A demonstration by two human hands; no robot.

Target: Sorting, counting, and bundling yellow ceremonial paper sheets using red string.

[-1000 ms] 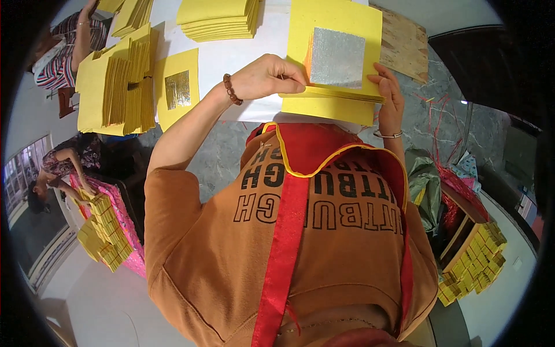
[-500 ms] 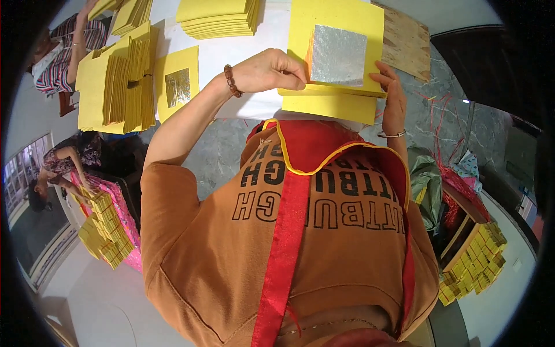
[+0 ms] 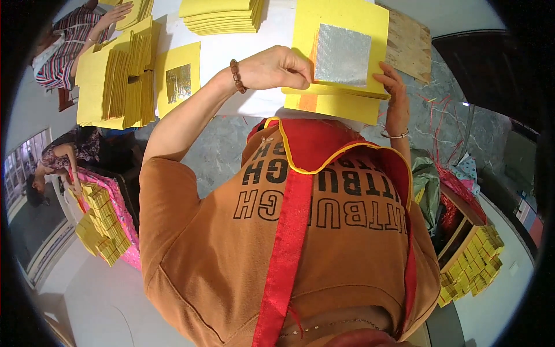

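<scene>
My left hand (image 3: 284,68) is closed in a pinch on the folded near edge of a yellow paper sheet (image 3: 305,16). A square silver foil patch (image 3: 343,55) lies on that sheet, with an orange strip showing along its left side. At the sheet's right edge is my right hand (image 3: 396,95), its fingers apart and touching the paper near the end of the fold; its thumb is not clearly visible. Another yellow piece (image 3: 347,107) extends from under the fold toward me, with an orange band on it.
Stacks of folded yellow paper (image 3: 222,16) and a standing bundle (image 3: 113,87) are on the white table, beside a foil-patched sheet (image 3: 178,84). A board (image 3: 407,43) lies right. Co-workers (image 3: 66,58) sit left. Yellow bundles (image 3: 471,266) stand low right.
Both hands and the sheet sit slightly farther right in view. An orange band now shows on the piece below the fold. A co-worker's hand has come onto a far-left stack.
</scene>
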